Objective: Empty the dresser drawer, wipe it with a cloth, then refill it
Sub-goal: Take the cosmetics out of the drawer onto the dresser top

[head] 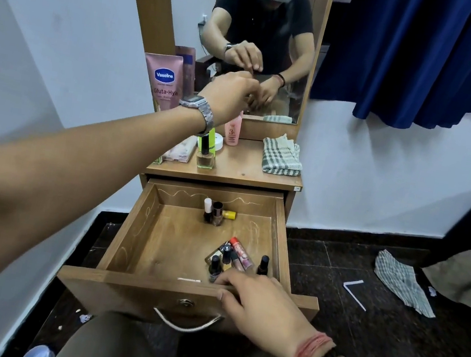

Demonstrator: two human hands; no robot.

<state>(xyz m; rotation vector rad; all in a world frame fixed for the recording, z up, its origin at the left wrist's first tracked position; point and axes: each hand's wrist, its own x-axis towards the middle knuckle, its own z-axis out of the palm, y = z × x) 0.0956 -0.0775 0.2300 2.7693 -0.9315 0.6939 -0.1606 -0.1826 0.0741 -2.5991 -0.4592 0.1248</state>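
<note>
Wooden drawer [140,225] open: right hand [257,302], loosely open and empty, nearest bottles [233,260] just beyond its fingertips; left hand [229,94] pinched, contents unclear.

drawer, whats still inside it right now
In the open wooden drawer: three small bottles at the back, a cluster of nail-polish bottles and lip tubes front right. The right hand covers part of that cluster.

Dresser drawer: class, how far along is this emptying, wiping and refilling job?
Early. Drawer open; bottles already on the dresser top. Left hand is raised over that top while right hand reaches the nail polish cluster. Cloth lies folded: wiping and refilling remain.
</note>
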